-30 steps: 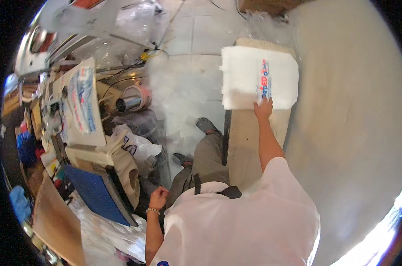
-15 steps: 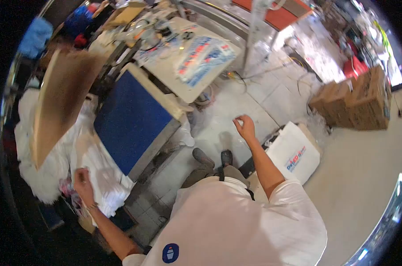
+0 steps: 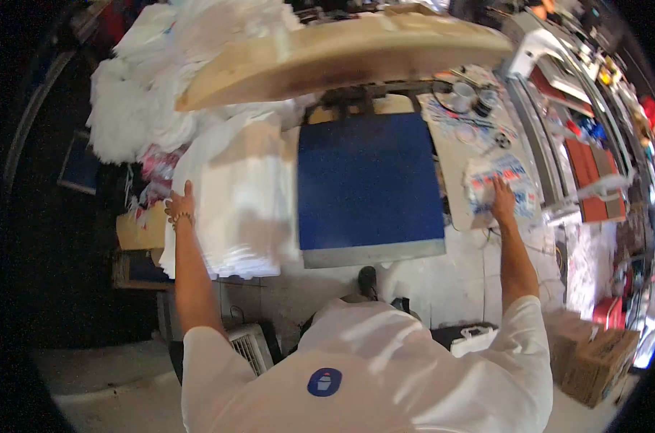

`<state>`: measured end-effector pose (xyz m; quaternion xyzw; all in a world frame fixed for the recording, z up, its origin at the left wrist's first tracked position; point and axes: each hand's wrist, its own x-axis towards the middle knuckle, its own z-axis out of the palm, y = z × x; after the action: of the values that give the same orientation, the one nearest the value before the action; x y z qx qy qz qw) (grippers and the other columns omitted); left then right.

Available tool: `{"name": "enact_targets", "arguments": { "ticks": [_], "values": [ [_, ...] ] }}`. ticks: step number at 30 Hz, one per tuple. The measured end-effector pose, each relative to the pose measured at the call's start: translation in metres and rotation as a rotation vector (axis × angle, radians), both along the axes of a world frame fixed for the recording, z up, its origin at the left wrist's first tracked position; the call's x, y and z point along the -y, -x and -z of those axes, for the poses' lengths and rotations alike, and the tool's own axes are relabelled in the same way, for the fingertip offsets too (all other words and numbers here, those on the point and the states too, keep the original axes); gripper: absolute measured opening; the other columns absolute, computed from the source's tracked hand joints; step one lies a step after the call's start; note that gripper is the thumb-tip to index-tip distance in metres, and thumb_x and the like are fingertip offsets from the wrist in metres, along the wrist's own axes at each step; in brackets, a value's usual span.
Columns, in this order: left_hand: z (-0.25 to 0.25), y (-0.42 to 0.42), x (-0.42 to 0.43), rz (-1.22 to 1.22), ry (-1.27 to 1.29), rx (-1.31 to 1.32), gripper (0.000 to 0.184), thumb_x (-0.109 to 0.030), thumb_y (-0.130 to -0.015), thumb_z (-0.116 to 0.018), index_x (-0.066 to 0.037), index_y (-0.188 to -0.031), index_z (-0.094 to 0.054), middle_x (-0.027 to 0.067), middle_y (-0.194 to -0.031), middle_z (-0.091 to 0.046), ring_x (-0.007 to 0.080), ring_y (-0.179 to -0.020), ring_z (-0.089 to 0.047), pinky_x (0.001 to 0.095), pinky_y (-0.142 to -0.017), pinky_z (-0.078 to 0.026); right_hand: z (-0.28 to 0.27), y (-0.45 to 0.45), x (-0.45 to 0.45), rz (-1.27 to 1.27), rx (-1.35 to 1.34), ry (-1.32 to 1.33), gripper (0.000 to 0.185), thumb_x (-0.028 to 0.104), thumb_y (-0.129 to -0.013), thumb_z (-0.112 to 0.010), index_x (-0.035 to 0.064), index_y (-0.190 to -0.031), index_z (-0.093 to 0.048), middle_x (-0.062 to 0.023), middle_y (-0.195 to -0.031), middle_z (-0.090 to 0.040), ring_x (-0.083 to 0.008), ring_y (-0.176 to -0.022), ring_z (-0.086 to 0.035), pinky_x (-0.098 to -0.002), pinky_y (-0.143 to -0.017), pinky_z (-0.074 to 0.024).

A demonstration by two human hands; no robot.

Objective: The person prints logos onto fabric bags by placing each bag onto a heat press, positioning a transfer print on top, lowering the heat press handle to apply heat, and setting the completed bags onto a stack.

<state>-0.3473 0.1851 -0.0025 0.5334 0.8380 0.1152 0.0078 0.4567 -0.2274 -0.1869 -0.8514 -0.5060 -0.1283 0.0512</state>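
My left hand (image 3: 180,205) is at the left edge of a tall stack of white cloth (image 3: 233,195), its fingers spread; whether it presses on the cloth I cannot tell. My right hand (image 3: 504,200) reaches onto a pile of printed sheets (image 3: 488,177) with red and blue lettering, its fingers stretched out over them. Between my hands lies the flat blue bed (image 3: 371,184) of what looks like a heat press, with a grey front edge. A thick tan upper plate (image 3: 356,61), blurred, hangs above and behind the bed.
A heap of white cloth (image 3: 136,108) lies at the back left. Cups (image 3: 463,96) and a tape roll stand on the cream side table (image 3: 454,209). A metal frame (image 3: 537,137) rises at the right. Cardboard boxes (image 3: 595,364) stand on the floor at the lower right.
My view has swung left to face the blue bed. My right hand, earlier pinched in the air over the floor, is now at the printed sheets. My left hand has opened beside the cloth stack.
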Motion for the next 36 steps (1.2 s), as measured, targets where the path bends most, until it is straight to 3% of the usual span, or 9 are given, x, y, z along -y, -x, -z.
{"name": "enact_targets", "arguments": {
  "ticks": [2,4,9,13,20,23,28,31,36],
  "values": [
    [0.008,0.028,-0.027,-0.16,-0.069,0.004,0.101,-0.079,-0.079,-0.054,-0.007,-0.149,-0.041,0.026,-0.151,-0.04,0.0444,-0.141,-0.035,0.0591,-0.113,-0.03,-0.012,0.001,0.003,-0.012,-0.139,0.023,0.058,0.002,-0.08,-0.06,0.0152,-0.136,-0.05,-0.0121,-0.131,-0.059,-0.0362,-0.118,-0.057,-0.0485,-0.097,-0.0474],
    [0.01,0.069,-0.053,-0.013,0.321,0.024,0.102,-0.08,-0.076,-0.057,-0.004,-0.143,-0.049,0.0263,-0.143,-0.049,0.0431,-0.134,-0.045,0.0517,-0.111,-0.037,-0.006,-0.007,0.004,-0.011,-0.124,0.059,0.052,0.0,-0.081,-0.059,0.0138,-0.13,-0.055,-0.0111,-0.122,-0.062,-0.0358,-0.109,-0.06,-0.0481,-0.091,-0.0492],
    [-0.004,0.113,-0.059,0.01,-0.034,0.066,0.047,-0.036,-0.077,-0.081,-0.004,-0.109,-0.071,0.018,-0.108,-0.071,0.0332,-0.1,-0.068,0.0482,-0.084,-0.055,-0.014,-0.005,0.008,-0.068,-0.236,-0.016,0.037,-0.005,-0.077,-0.063,0.0073,-0.111,-0.066,-0.0141,-0.108,-0.067,-0.0362,-0.103,-0.062,-0.0432,-0.089,-0.0501],
    [-0.024,0.107,-0.053,0.132,-0.046,-0.169,0.017,-0.025,-0.082,-0.072,-0.013,-0.094,-0.067,0.015,-0.096,-0.071,0.0371,-0.096,-0.068,0.0471,-0.078,-0.056,-0.002,-0.028,0.016,-0.1,-0.202,-0.149,0.017,0.004,-0.082,-0.065,0.0053,-0.098,-0.071,-0.0132,-0.093,-0.068,-0.035,-0.092,-0.063,-0.0446,-0.082,-0.0501],
    [-0.1,0.041,0.007,0.356,-0.397,-0.135,0.028,-0.019,-0.09,-0.066,-0.011,-0.116,-0.058,0.0179,-0.099,-0.07,0.04,-0.092,-0.068,0.0472,-0.08,-0.053,-0.012,-0.063,0.022,-0.06,-0.577,-0.245,0.024,0.019,-0.081,-0.075,0.0044,-0.1,-0.074,-0.0172,-0.09,-0.072,-0.031,-0.08,-0.069,-0.0368,-0.074,-0.053],
    [-0.189,-0.092,0.148,0.357,-0.477,0.002,0.045,-0.021,-0.09,-0.07,-0.001,-0.128,-0.056,0.0217,-0.109,-0.07,0.0338,-0.095,-0.07,0.0403,-0.084,-0.053,-0.021,-0.066,0.022,-0.013,-0.633,-0.491,0.023,0.021,-0.086,-0.072,-0.0002,-0.093,-0.073,-0.0072,-0.069,-0.065,-0.0142,-0.063,-0.059,-0.0288,-0.064,-0.048],
    [-0.207,-0.115,0.259,0.869,-0.334,0.364,0.037,-0.017,-0.092,-0.069,0.006,-0.121,-0.063,0.0141,-0.106,-0.07,0.0182,-0.092,-0.064,0.0298,-0.086,-0.05,-0.063,-0.049,0.026,0.068,-0.883,-0.705,0.027,0.025,-0.091,-0.07,0.0011,-0.103,-0.073,-0.0016,-0.079,-0.066,-0.0098,-0.073,-0.06,-0.024,-0.065,-0.0468],
    [-0.178,-0.129,0.294,0.779,-0.341,0.773,0.032,-0.017,-0.094,-0.068,0.006,-0.116,-0.065,0.0076,-0.1,-0.07,0.0126,-0.09,-0.059,0.0273,-0.084,-0.048,-0.087,-0.015,0.022,0.035,-0.899,-0.97,0.029,0.027,-0.094,-0.069,0.002,-0.109,-0.072,-0.0013,-0.089,-0.069,-0.0096,-0.079,-0.06,-0.0237,-0.067,-0.047],
    [-0.116,-0.212,0.297,0.556,-0.246,0.736,0.028,-0.018,-0.094,-0.069,0.005,-0.111,-0.067,0.0059,-0.099,-0.069,0.0111,-0.09,-0.058,0.0272,-0.084,-0.047,-0.121,0.045,0.021,-0.038,-0.951,-1.074,0.03,0.025,-0.094,-0.071,0.0017,-0.111,-0.071,-0.0028,-0.095,-0.072,-0.0096,-0.081,-0.061,-0.0229,-0.07,-0.0468]
  ]
}}
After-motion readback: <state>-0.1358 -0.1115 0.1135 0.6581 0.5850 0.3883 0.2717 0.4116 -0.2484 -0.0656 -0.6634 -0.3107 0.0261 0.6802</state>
